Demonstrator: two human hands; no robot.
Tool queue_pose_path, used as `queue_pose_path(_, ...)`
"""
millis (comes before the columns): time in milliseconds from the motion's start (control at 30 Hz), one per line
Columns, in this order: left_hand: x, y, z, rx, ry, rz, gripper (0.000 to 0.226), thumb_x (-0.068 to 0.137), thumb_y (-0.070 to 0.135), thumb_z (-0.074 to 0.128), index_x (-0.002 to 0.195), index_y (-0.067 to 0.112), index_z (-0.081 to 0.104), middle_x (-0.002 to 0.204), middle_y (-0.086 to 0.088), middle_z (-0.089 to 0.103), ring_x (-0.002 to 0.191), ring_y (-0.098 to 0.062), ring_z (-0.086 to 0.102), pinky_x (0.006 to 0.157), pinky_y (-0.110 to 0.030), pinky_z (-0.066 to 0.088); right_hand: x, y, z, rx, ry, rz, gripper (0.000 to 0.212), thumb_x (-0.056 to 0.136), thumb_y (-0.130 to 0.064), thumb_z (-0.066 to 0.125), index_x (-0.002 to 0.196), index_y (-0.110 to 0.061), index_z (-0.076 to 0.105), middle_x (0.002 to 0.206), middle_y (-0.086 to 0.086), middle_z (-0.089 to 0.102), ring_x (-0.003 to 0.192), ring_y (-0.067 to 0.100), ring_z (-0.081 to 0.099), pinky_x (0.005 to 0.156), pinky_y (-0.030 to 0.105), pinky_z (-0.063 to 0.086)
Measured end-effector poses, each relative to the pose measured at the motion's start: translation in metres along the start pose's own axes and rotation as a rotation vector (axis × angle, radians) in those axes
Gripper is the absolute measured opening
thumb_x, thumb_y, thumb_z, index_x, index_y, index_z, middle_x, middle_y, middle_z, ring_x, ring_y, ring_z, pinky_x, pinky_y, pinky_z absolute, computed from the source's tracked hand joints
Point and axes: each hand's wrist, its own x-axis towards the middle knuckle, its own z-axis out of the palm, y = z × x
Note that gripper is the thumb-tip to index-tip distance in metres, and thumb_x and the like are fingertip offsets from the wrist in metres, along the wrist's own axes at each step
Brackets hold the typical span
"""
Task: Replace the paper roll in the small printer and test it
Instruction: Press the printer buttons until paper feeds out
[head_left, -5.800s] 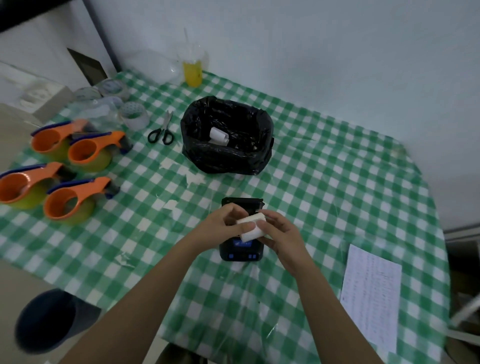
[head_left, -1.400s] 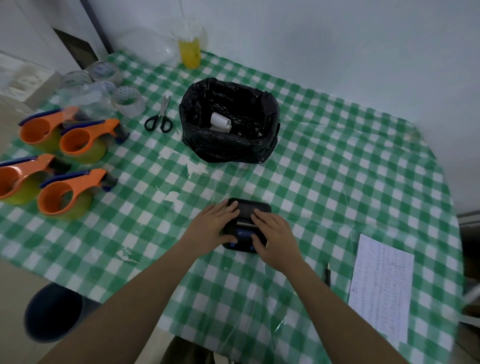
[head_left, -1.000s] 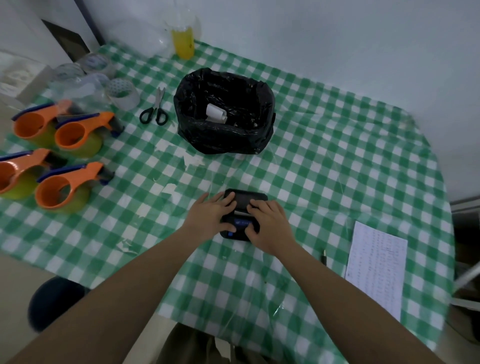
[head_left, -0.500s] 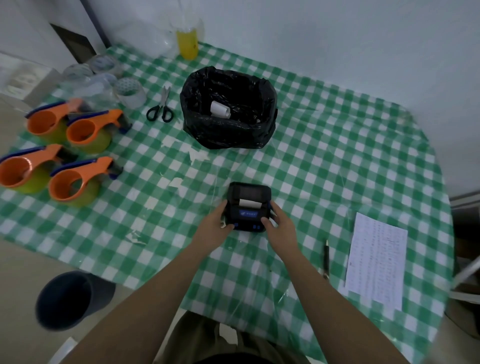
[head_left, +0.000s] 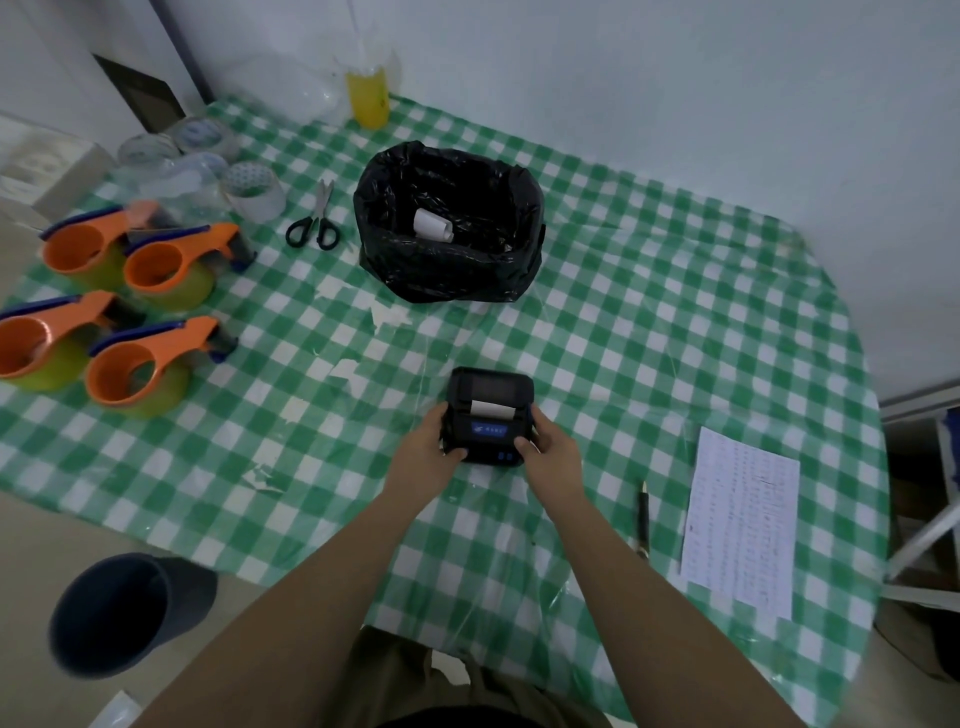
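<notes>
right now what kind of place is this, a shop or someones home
Probably a small packing or shipping corner rather than a kitchen. Four orange tape dispensers and clear tape rolls share the checked tablecloth with the small printer, held between left hand and right hand. Home or shop: cannot tell.

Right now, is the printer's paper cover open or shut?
Shut. The printer lid lies flat, with a white paper strip poking from the slot, while the left hand and right hand grip its sides.
</notes>
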Motion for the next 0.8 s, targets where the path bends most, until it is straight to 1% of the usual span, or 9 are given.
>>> queue_pose_path(133, -0.0002, -0.0007, 0.0013, 0.001, 0.010, 0.000, 0.060, 0.081, 0.007, 0.065, 0.134, 0.016, 0.038, 0.126, -0.007, 0.062, 0.114, -0.025, 0.059, 0.097, -0.045, 0.049, 0.0012, 0.0005, -0.0012, 0.004, -0.006, 0.005, 0.053, 0.089, -0.002, 0.054, 0.138, -0.020, 0.041, 0.137, 0.010, 0.054, 0.125, 0.022, 0.051, 0.106, 0.039, 0.043)
queue_pose_path(333, -0.0003, 0.0006, 0.0013, -0.009, 0.010, -0.009, 0.059, 0.081, 0.007, 0.064, 0.133, 0.015, 0.039, 0.125, -0.008, 0.063, 0.113, -0.025, 0.059, 0.097, -0.044, 0.049, 0.0016, 0.0010, -0.0020, 0.029, -0.017, 0.014, 0.054, 0.089, -0.002, 0.054, 0.138, -0.019, 0.040, 0.137, 0.009, 0.053, 0.126, 0.021, 0.050, 0.107, 0.039, 0.041)
queue_pose_path(467, 0.0004, 0.0007, 0.0017, -0.018, 0.018, -0.011, 0.059, 0.079, 0.003, 0.065, 0.132, 0.012, 0.040, 0.125, -0.011, 0.063, 0.114, -0.027, 0.059, 0.098, -0.046, 0.048, 0.0035, 0.0042, -0.0001, 0.043, -0.019, 0.009, 0.054, 0.088, 0.000, 0.054, 0.137, -0.019, 0.041, 0.137, 0.010, 0.053, 0.126, 0.020, 0.050, 0.107, 0.039, 0.041)
queue_pose_path(633, 0.0008, 0.0020, 0.0015, -0.020, 0.009, -0.027, 0.060, 0.080, 0.004, 0.064, 0.133, 0.014, 0.039, 0.126, -0.010, 0.062, 0.116, -0.025, 0.057, 0.100, -0.044, 0.047, 0.0036, 0.0046, -0.0001, 0.054, -0.012, 0.018, 0.054, 0.088, 0.000, 0.055, 0.137, -0.019, 0.042, 0.136, 0.010, 0.053, 0.126, 0.021, 0.050, 0.108, 0.041, 0.041)
queue_pose_path(800, 0.0001, 0.0022, 0.0013, -0.011, 0.013, -0.023, 0.058, 0.080, 0.005, 0.065, 0.132, 0.013, 0.040, 0.125, -0.011, 0.062, 0.115, -0.027, 0.058, 0.098, -0.046, 0.048, 0.0032, 0.0048, -0.0009, 0.046, -0.017, 0.006, 0.054, 0.089, -0.001, 0.055, 0.138, -0.019, 0.041, 0.137, 0.011, 0.053, 0.126, 0.021, 0.050, 0.108, 0.040, 0.041)
